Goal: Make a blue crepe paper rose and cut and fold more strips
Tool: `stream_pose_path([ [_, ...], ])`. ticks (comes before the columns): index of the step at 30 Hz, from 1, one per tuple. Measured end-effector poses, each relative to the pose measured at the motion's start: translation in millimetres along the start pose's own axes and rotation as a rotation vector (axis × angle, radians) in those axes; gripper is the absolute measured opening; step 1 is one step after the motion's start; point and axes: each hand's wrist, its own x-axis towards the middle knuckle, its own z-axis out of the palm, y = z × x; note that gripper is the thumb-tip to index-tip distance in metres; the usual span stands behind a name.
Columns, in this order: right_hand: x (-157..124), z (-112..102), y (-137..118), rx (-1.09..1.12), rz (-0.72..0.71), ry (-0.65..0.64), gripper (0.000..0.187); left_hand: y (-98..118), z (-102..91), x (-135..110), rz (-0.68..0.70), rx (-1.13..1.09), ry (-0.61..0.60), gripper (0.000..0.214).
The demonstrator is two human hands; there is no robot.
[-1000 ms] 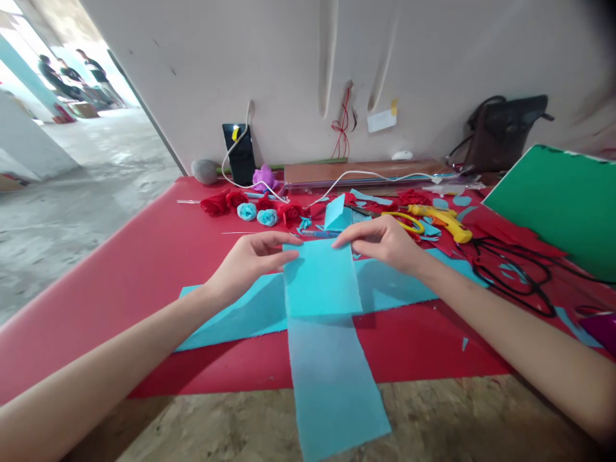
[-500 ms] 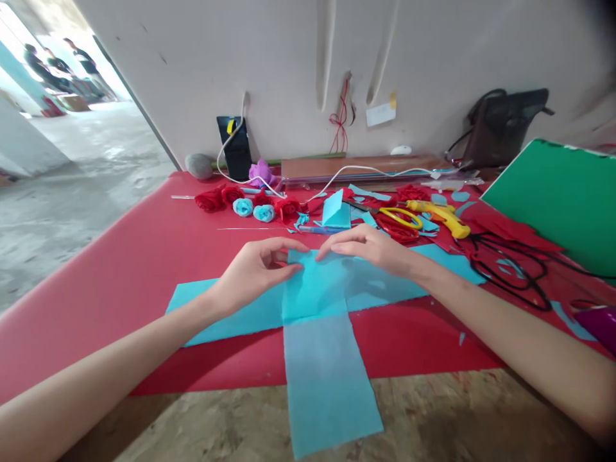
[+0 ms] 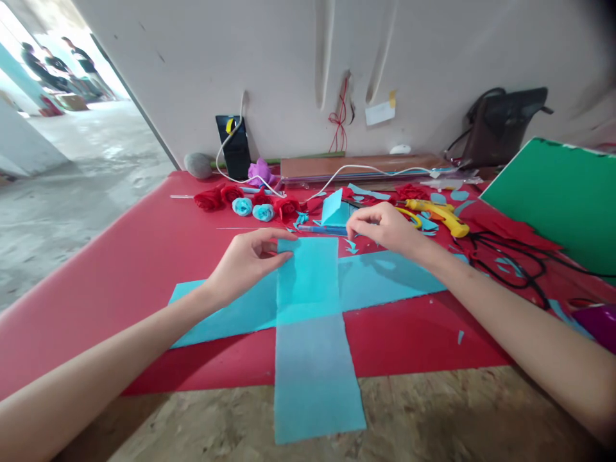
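My left hand (image 3: 253,260) pinches the upper left corner of a light blue crepe paper strip (image 3: 317,378), thumb in front and fingers behind. This strip is folded over at its top, where it looks brighter, and its lower end hangs past the table's front edge. Beneath it a longer blue paper strip (image 3: 226,314) lies crosswise. My right hand (image 3: 380,228) is off the paper, right of its upper corner and in front of the scissors (image 3: 411,217). Its fingers are curled inward; whether anything is between them is hidden. A small blue scrap (image 3: 352,246) shows just below those fingertips.
Red paper roses (image 3: 209,199) and blue paper flowers (image 3: 263,212) lie at the back of the red tabletop (image 3: 110,276). A yellow glue gun (image 3: 450,221), a black cord (image 3: 522,269) and a green board (image 3: 558,192) are on the right. A phone (image 3: 235,147) leans against the wall.
My right hand has let go of the upper strip and moved right and slightly up. The strip has shifted left and now stands straighter, its corner still in my left hand.
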Motion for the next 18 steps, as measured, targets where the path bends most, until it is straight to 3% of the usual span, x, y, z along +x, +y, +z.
stream_pose_path([
  [3, -0.9, 12.0, -5.6, -0.026, -0.093, 0.058, 0.020, 2.7, 2.5, -2.9, 0.045, 0.039, -0.023, 0.023],
  [8, 7.7, 26.2, -27.8, 0.043, -0.132, -0.213, 0.027, 14.5, 3.6, -10.0, 0.147, 0.070, -0.053, 0.021],
  [11, 18.4, 26.2, -34.8, 0.032, -0.168, -0.306, 0.027, 19.7, 1.4, -11.5, 0.154, 0.102, -0.017, 0.023],
  [18, 26.1, 16.2, -32.2, -0.009, -0.131, -0.326, 0.033, 21.6, -6.8, -6.6, 0.103, 0.100, 0.051, 0.024],
])
